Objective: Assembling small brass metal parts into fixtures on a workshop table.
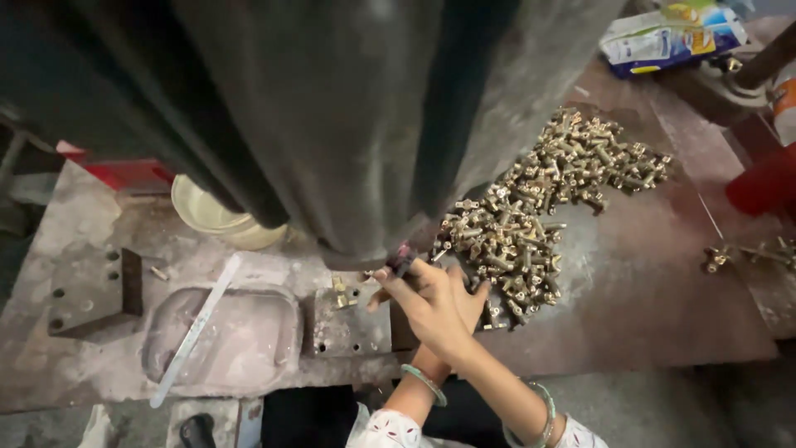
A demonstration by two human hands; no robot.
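Reaching under the dark press column, the right hand lies on top with fingers loosely curled, its forefinger stretched toward eleven o'clock and touching a small dark, pinkish piece at the column's foot; whether it grips that piece cannot be told. The left hand sits mostly hidden beneath it, so how far it is open cannot be told. Just beside both hands, from one to two o'clock, spreads the pile of brass fittings on the worn steel table. At nine o'clock lie a shallow recessed tray and flat metal strip, with bare table toward three o'clock.
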